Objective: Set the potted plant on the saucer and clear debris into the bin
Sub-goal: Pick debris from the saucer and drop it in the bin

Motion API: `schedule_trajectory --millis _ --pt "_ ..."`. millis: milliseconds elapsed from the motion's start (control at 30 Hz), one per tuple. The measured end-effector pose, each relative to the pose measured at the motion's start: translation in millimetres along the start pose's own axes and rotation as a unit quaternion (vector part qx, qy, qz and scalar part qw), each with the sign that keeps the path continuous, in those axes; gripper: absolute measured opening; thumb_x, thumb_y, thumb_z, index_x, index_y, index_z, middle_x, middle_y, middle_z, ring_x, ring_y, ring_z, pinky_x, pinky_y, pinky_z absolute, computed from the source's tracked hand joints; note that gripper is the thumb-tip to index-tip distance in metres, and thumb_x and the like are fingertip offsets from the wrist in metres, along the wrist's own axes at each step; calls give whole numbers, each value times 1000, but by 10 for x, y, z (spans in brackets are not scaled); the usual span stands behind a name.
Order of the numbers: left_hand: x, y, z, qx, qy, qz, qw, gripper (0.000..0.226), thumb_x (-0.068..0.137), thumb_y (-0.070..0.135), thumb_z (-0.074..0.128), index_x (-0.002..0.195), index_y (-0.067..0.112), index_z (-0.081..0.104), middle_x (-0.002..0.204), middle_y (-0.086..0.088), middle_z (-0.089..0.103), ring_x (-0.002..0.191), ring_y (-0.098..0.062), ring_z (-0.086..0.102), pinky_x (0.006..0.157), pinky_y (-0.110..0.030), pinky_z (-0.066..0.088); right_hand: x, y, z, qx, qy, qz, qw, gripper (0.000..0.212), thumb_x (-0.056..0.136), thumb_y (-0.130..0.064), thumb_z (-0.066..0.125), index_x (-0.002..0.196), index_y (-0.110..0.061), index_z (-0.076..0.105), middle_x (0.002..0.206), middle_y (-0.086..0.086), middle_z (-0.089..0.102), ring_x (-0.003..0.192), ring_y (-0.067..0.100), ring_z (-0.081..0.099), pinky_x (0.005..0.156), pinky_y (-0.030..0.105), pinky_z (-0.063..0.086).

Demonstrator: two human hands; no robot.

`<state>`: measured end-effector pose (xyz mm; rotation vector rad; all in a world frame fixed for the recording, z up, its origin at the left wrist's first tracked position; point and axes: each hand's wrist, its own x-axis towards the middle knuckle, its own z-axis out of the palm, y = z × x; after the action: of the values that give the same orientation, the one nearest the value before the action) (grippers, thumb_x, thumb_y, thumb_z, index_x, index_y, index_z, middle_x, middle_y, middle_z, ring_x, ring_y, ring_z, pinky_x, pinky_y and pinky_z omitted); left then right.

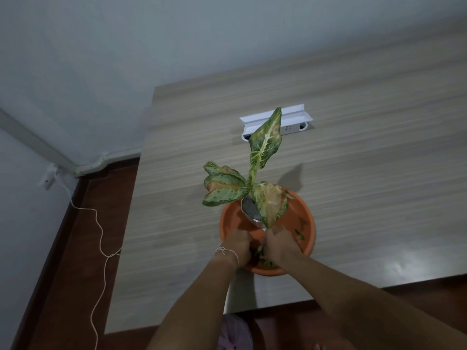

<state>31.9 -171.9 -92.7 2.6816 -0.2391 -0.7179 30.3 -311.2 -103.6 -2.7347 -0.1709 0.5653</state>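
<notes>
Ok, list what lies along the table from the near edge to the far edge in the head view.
Hands, left and right → orange saucer → potted plant → white socket box.

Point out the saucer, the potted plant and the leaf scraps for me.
saucer (228, 218): head view, bare orange inner wall, left side.
potted plant (265, 142): head view, middle of the tallest leaf.
leaf scraps (300, 234): head view, green piece lying inside the saucer, right.

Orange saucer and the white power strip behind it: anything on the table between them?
In the head view the table is bare between the orange saucer and the white power strip; only the plant's tall leaf rises across that gap.
</notes>
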Motion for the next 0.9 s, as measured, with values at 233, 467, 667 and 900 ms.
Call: schedule_trajectory --millis 233,467,667,900 --pt "-138 54 -104 -96 90 -73 989 19 76 10 63 88 13 77 97 -9 75 95 -26 66 81 -27 50 -50 40 -186 62 39 -9 997 17 88 -14 54 88 -11 71 97 9 71 93 26 66 74 29 54" --pt "-272 231 -218 -145 145 -97 974 12 75 14 68 80 12 78 88 -9 77 86 -25 69 77 -31 55 -198 65 -388 120 63 6 991 12 87 -16 59 83 -9 67 88 8 72 86 27 68 66 26 46" --pt "-332 297 -241 -198 166 -123 958 11 77 14 70 82 14 80 88 -4 78 85 -18 69 79 -28 55 -277 68 -517 135 77 10 988 16 84 -17 62 71 -10 69 81 8 73 80 26 69 63 26 44" --pt "-393 318 -180 -309 199 -192 910 9 72 8 75 70 16 78 76 -5 76 78 -21 71 80 -37 60 -306 156 -541 139 78 -12 987 16 84 -11 62 85 -13 78 86 4 77 87 21 71 73 30 56"
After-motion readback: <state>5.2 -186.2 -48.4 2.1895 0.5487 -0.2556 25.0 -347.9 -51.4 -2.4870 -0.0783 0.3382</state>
